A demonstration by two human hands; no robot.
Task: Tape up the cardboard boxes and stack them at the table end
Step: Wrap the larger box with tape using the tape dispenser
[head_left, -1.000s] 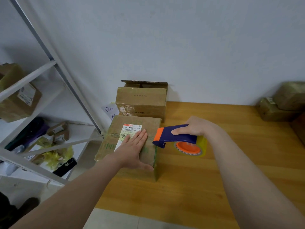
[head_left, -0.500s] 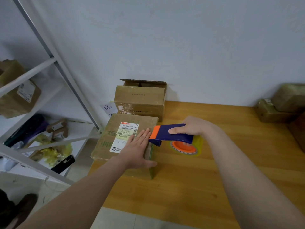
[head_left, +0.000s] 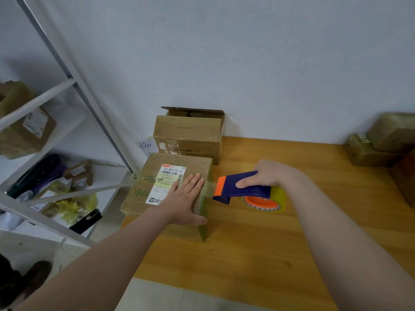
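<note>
Two cardboard boxes sat at the wooden table's point(head_left: 269, 243) left end. The left hand point(head_left: 186, 198) lay flat, fingers straight, on the labelled box point(head_left: 146, 191). The right hand point(head_left: 267, 173) gripped the tape dispenser point(head_left: 242, 187) just beside that box's right edge. The open-flapped box point(head_left: 188, 133) stood behind.

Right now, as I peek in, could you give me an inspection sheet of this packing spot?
Surface: wooden table, standing against the wall.
Job's things: labelled box at the table's left end; open-flapped box behind it by the wall; tape dispenser just right of the labelled box.
Clutter: wrapped boxes at the table's far right.
Grippers (hands): left hand flat on the labelled box; right hand grips the tape dispenser.
Cables: nothing seen.
Surroundings: white wall; metal shelf on the left holding cardboard parcels, yellow filler and a black phone.
</note>
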